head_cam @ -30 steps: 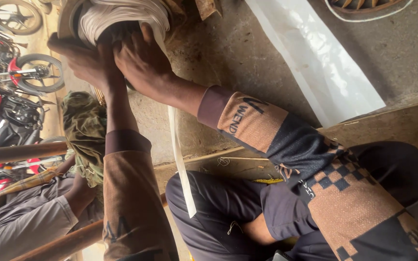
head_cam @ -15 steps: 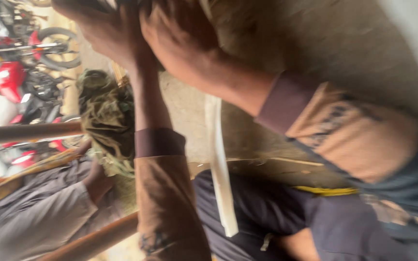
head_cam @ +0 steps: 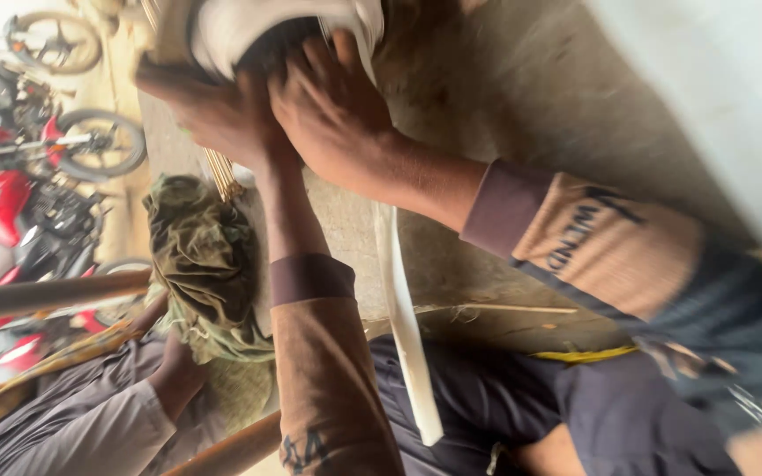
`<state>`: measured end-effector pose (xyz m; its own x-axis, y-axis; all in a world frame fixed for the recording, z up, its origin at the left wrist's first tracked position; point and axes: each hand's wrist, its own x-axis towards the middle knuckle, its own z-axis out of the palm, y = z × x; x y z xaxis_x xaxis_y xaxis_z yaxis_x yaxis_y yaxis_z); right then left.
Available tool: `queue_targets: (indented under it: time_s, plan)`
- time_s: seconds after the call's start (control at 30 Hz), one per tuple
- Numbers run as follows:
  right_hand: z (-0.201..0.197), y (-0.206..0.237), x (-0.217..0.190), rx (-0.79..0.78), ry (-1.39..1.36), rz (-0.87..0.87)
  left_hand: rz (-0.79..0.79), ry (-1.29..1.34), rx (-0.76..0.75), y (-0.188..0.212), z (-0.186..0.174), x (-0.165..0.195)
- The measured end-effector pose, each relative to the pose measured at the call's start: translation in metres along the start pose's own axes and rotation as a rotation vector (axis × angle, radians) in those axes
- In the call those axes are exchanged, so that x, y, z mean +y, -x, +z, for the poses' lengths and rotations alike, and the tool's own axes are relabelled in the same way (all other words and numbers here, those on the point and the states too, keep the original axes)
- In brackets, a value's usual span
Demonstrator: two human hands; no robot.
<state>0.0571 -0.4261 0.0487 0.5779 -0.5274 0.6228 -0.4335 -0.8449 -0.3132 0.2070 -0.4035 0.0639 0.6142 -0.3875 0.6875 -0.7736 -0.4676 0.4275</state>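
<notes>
Both my hands are at the top of the head view, pressed together on a round bundle wrapped in a white band (head_cam: pixel 284 26). My left hand (head_cam: pixel 213 110) grips its lower edge, the arm in a plain brown sleeve. Beside it, my right hand (head_cam: pixel 337 115) has its fingers curled over the rim, and that sleeve is printed. A long flat white strip (head_cam: pixel 403 326) trails from the bundle down across my dark trousers. Thin cane sticks (head_cam: pixel 220 172) poke out under my left hand.
A crumpled green cloth (head_cam: pixel 205 264) lies by my left forearm. Another person's hand (head_cam: pixel 174 370) in a grey sleeve rests below it. Red motorcycles (head_cam: pixel 11 203) stand at the left, behind a wooden pole (head_cam: pixel 46 295). A white sheet (head_cam: pixel 716 97) covers the upper right concrete floor.
The view has swung and come closer. Both hands stay clamped on the wrapped bundle, with the right fingers now further over its rim. The white strip still hangs from it.
</notes>
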Motion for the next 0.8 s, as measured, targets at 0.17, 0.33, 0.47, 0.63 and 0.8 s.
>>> queue_targets:
  time_s: [0.17,0.33,0.47,0.63,0.8]
  plan:
    - [-0.055,0.012,-0.001,0.256,-0.352,0.039,0.047,0.269,-0.034,0.005,0.003,0.005]
    - [-0.127,0.08,0.0,0.141,-0.565,0.095,0.096,0.25,0.035,0.014,-0.012,0.025]
    - [-0.156,0.138,-0.002,0.09,-0.441,0.049,0.117,0.028,0.352,0.066,-0.039,0.066]
    - [-0.147,0.154,-0.004,0.032,-0.404,0.0,0.339,0.269,-0.212,0.09,-0.071,0.091]
    - [-0.135,0.152,-0.001,0.009,-0.323,-0.051,0.3,-0.148,-0.232,0.057,-0.049,0.113]
